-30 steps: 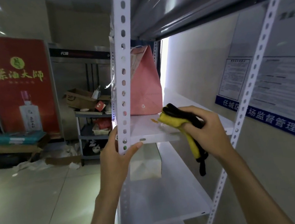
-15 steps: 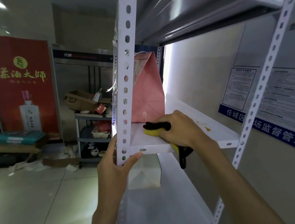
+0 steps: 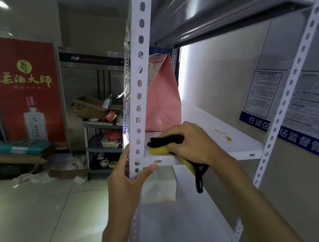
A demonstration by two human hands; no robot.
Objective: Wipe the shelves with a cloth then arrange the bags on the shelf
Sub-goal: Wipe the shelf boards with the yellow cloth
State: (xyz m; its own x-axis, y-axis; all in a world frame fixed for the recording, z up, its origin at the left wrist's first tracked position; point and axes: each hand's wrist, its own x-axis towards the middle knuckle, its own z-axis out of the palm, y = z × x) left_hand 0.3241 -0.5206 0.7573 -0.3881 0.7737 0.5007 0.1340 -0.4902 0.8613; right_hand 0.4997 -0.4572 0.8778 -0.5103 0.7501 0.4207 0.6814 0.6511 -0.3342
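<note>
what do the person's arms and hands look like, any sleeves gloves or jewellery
Both forearms are bare as far as the frame shows: no sleeves reach into view. The left hand and right hand wear no gloves. No watch, bracelet or ring shows on either wrist or on the fingers in view. The left thumbnail looks short and unpainted.

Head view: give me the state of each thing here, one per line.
Cloth: pressed on the middle shelf, tail hanging over the front edge.
Right hand: gripping the cloth.
Left hand: gripping the front upright.
Pink bag: upright on the shelf.
Middle shelf: orange stains unwiped.
</note>
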